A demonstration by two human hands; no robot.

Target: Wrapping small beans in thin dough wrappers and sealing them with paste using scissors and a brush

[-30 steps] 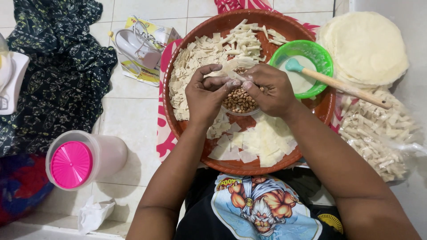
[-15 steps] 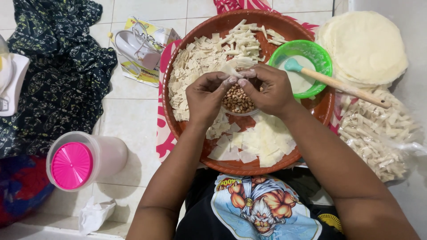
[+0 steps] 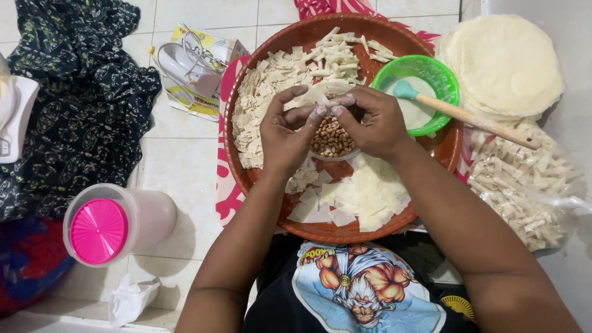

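Observation:
My left hand and my right hand meet above a small clear bowl of peanuts. Together their fingertips pinch a small pale dough wrapper, folded between them. All of this is over a large round brown tray. Rolled dough pieces fill the tray's far left part. Flat cut wrapper squares lie in its near part. A green bowl of white paste with a wooden-handled spreader stands at the tray's right.
A stack of round flat wrappers lies at the far right, with a clear bag of rolled pieces below it. On the tiled floor to the left are a pink-lidded jar, dark patterned cloth, a printed box and crumpled tissue.
Both hands have lifted slightly from the peanut bowl and drawn together. The wrapper is now pinched more tightly between the fingertips.

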